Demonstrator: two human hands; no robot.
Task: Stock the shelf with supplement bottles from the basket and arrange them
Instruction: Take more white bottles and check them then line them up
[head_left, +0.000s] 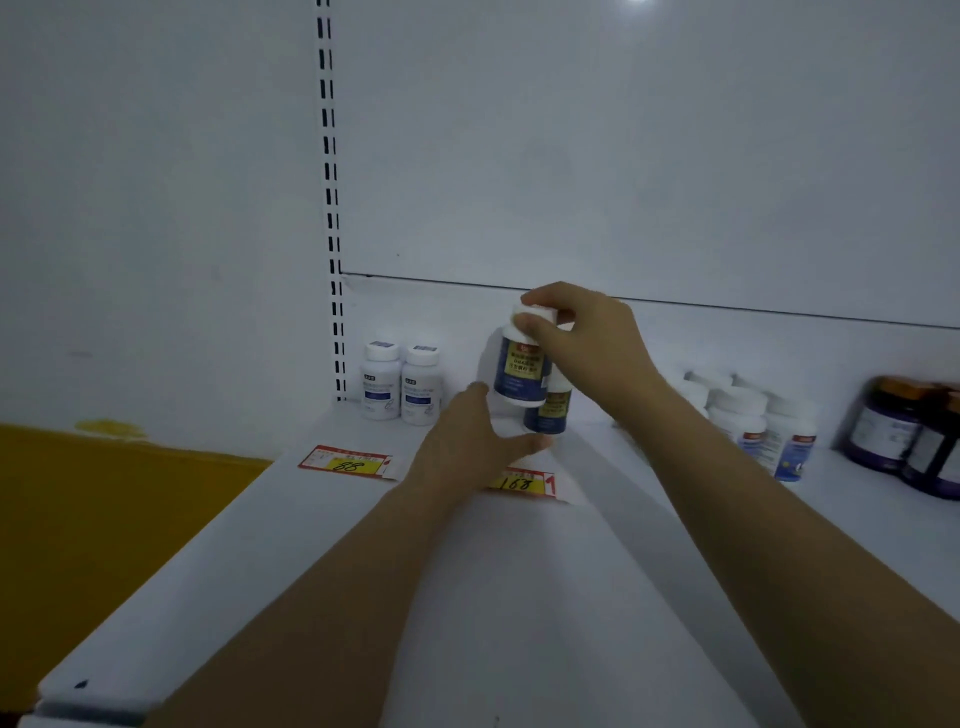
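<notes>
White shelf (519, 571) bears tag 88 (347, 461) and tag 168 (521, 483); right hand (587, 343) grips blue-labelled bottle (519, 376), left hand (467, 447) spread.

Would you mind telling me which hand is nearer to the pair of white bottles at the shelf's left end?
Left. The left hand lies open just right of the white bottles; the right hand is farther right, gripping a dark blue bottle by its cap.

Just one view, head cam on person, wide-angle. Faces forward and bit down onto shelf (519, 597), back panel (623, 156) filling upper half. Pretty close up, shelf runs right off bottom of frame.
</notes>
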